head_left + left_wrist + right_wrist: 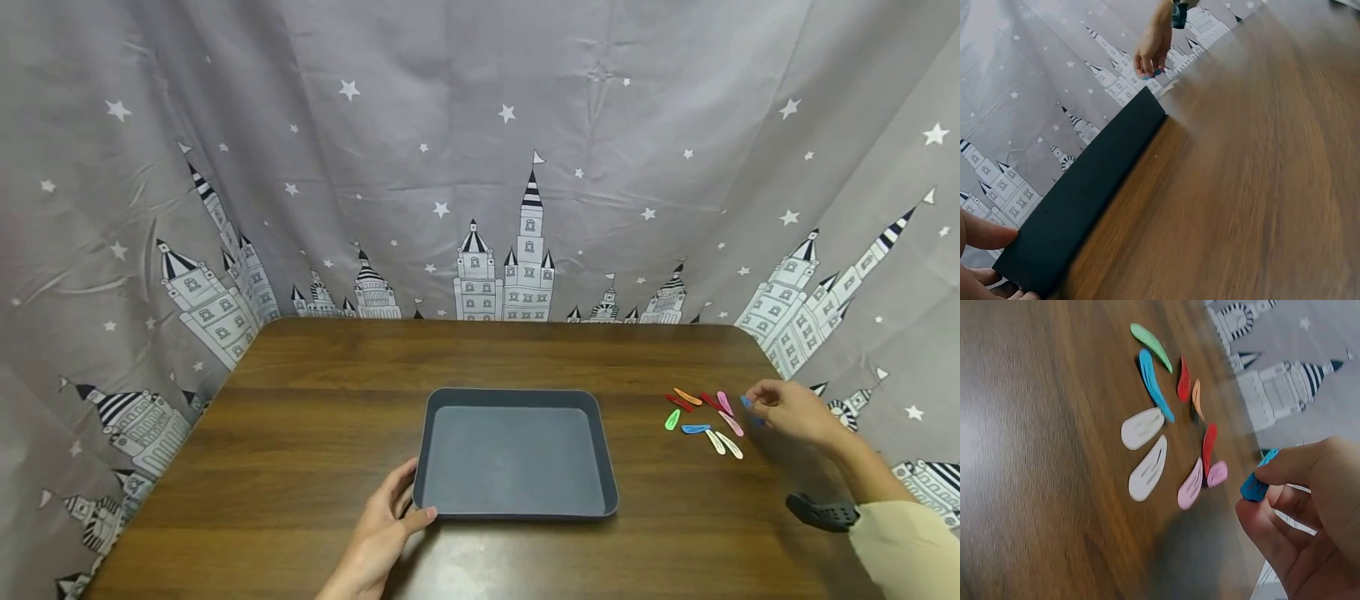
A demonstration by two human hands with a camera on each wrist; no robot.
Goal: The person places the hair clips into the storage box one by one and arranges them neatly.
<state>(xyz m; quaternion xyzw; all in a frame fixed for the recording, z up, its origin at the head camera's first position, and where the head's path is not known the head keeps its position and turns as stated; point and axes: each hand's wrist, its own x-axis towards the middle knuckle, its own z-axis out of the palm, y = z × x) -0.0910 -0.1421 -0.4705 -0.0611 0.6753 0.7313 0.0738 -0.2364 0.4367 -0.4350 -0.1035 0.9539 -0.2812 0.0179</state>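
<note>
Left hand (384, 523) at tray (517, 458) corner, right hand (793, 410) outstretched with blue clip (1254, 489)

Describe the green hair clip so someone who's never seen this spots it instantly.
On the wooden table, find the gray tray. In the head view, look right of it to the scattered hair clips. The green clip lies on the group's tray-facing side, the only green one.

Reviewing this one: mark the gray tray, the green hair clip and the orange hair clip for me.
Gray tray (513, 458): head view, bare inner floor.
Green hair clip (1150, 342): right wrist view, middle of its body.
Orange hair clip (1196, 396): right wrist view, middle of its body.
</note>
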